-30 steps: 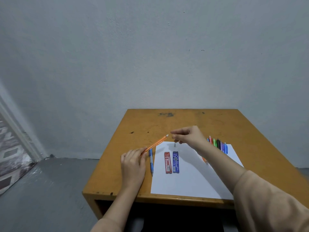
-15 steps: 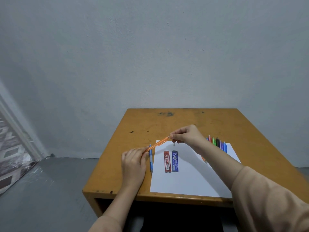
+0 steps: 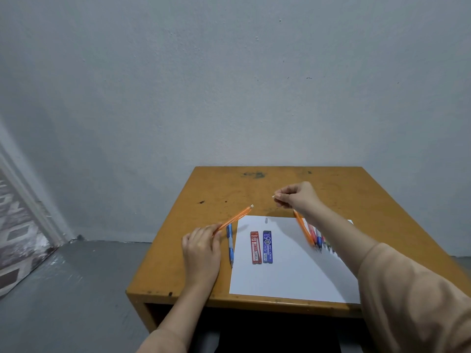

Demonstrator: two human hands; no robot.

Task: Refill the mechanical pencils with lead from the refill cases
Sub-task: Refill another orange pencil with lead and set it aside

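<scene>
My left hand (image 3: 201, 248) grips an orange mechanical pencil (image 3: 235, 219) by its lower end, slanting it up to the right with its top end free in the air. My right hand (image 3: 297, 196) hovers apart from it, further right, pinching a small white piece (image 3: 274, 196) at its fingertips. A red lead case (image 3: 255, 247) and a blue lead case (image 3: 267, 247) lie side by side on the white paper (image 3: 293, 271). A blue pencil (image 3: 230, 244) lies on the table just left of the paper. Several coloured pencils (image 3: 314, 235) lie in a row under my right forearm.
The orange-brown wooden table (image 3: 254, 189) stands against a grey wall, with a few dark marks near its far edge. A tiny grey piece (image 3: 266, 220) lies on the paper's far edge. Grey floor and a patterned mat (image 3: 15, 240) are to the left.
My right hand was pinching the top of the orange pencil. It has pulled away to the right with a small white piece; the pencil stays in my left hand.
</scene>
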